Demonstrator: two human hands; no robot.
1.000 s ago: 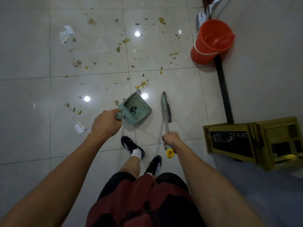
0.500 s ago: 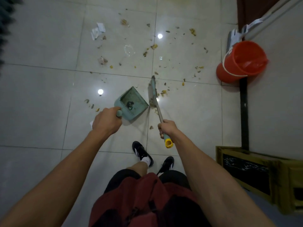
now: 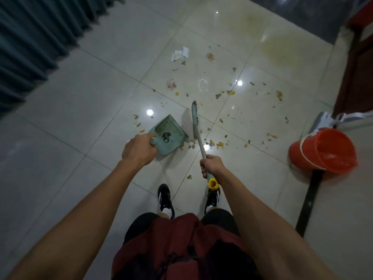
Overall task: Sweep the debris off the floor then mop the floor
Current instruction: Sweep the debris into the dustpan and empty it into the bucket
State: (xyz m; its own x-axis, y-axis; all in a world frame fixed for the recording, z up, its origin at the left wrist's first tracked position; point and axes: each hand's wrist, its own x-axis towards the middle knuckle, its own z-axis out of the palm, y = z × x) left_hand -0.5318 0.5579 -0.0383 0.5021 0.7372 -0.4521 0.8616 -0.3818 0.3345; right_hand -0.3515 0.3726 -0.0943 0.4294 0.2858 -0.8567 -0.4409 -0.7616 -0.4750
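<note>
- Glossy pale tiled floor (image 3: 84, 102) underfoot, ceiling lights glinting off it, and a dark teal pleated curtain (image 3: 34, 37) hanging at the upper left.
- Debris (image 3: 220, 93) is scattered right across the middle tiles: yellowish crumbs, small grey-brown bits, torn white paper scraps (image 3: 180, 53) at the far edge, a pinkish lump beside them.
- A tighter cluster of yellow and brown crumbs sits just right of the broom's shaft, close to a bright light reflection.
- One stray crumb lies alone near the feet, between the two black shoes and the dustpan.
- Left hand (image 3: 139, 151) is curled round the rounded handle of the teal dustpan (image 3: 168, 134), fingers wrapped tight, pan tilted with its open lip towards the mess.
- Inside the pan there's a grimy, stained bed and a small dark clump near the comb teeth.
- Right hand (image 3: 212, 165) grips the broom (image 3: 196, 126) low on its handle, fist closed, the yellow end cap poking out below the hand.
- The broom's slim teal head is down on the floor just right of the dustpan, dark bristles facing the pan; metal shaft runs back to the grip.
- Off to the right, an orange bucket (image 3: 323, 151) with a white bail handle, and a mop head (image 3: 323, 120) just behind it.
- A yellowish stain (image 3: 276, 47) discolours the far tile.
</note>
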